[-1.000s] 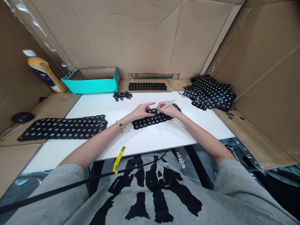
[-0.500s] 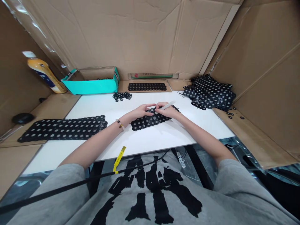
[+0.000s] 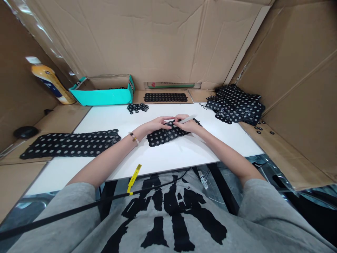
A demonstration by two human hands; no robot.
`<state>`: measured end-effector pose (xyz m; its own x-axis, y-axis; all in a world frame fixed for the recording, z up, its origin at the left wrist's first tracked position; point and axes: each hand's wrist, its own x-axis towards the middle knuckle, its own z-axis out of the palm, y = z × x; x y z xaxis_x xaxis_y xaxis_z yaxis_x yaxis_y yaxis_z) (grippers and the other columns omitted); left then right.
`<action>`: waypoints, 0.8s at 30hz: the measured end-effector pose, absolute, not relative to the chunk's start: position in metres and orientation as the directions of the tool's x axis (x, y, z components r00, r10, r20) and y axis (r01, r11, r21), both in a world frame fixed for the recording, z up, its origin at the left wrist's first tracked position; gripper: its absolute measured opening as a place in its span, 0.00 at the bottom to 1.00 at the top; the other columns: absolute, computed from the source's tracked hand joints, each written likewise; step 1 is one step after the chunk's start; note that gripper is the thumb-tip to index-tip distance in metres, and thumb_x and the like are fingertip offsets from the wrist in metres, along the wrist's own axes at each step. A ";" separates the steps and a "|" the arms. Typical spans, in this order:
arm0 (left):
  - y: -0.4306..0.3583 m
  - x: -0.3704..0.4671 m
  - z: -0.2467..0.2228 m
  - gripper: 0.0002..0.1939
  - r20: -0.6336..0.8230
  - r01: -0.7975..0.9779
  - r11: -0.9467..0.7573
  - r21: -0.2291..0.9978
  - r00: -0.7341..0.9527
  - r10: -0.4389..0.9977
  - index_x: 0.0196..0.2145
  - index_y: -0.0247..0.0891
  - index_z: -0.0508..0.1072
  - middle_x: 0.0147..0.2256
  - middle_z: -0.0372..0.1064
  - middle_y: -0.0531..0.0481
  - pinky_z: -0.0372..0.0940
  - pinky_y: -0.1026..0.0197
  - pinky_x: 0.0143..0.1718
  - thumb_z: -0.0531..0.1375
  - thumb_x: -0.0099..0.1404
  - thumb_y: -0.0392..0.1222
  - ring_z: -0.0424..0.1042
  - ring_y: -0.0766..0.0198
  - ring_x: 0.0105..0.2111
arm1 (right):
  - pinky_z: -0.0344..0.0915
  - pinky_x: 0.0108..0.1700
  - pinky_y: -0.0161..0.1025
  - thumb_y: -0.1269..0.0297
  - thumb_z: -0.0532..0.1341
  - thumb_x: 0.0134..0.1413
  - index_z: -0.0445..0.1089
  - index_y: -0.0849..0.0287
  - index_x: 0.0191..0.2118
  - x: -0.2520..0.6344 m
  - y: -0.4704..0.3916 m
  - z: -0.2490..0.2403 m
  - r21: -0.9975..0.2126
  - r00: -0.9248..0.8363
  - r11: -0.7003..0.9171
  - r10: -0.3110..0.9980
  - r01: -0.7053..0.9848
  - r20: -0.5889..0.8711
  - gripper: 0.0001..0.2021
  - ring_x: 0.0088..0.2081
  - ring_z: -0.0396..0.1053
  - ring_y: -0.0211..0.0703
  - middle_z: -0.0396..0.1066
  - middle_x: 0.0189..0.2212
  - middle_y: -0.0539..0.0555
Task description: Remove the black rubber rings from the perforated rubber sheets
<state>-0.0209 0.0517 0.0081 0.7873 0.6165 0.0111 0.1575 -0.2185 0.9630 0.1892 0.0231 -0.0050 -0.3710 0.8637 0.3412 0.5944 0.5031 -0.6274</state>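
A black sheet with rows of pale round dots lies on the white table under both hands. My right hand is closed around a whitish pen-like tool, its lower tip hidden by the fingers near the sheet's upper edge. My left hand rests on the sheet's left part, thumb and fingers spread apart around its edge, fingertips close to the right hand. Whether the left fingers pinch the sheet is too small to tell.
Small black rings lie behind the left hand, near a turquoise box. More dotted sheets lie left, at the back and piled right. A bottle stands back left; a cable crosses in front.
The hands have barely moved. The left wrist and its bracelet have shifted slightly; the right hand still holds the tool at nearly the same spot.
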 end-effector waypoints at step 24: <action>0.043 -0.014 -0.013 0.13 0.171 0.585 -0.493 0.644 0.519 0.838 0.41 0.36 0.77 0.36 0.76 0.46 0.65 0.57 0.42 0.63 0.58 0.42 0.73 0.57 0.37 | 0.61 0.39 0.37 0.59 0.60 0.51 0.67 0.58 0.24 0.193 0.031 -0.016 -0.804 -0.278 0.388 0.917 0.451 0.286 0.10 0.32 0.68 0.41 0.72 0.26 0.51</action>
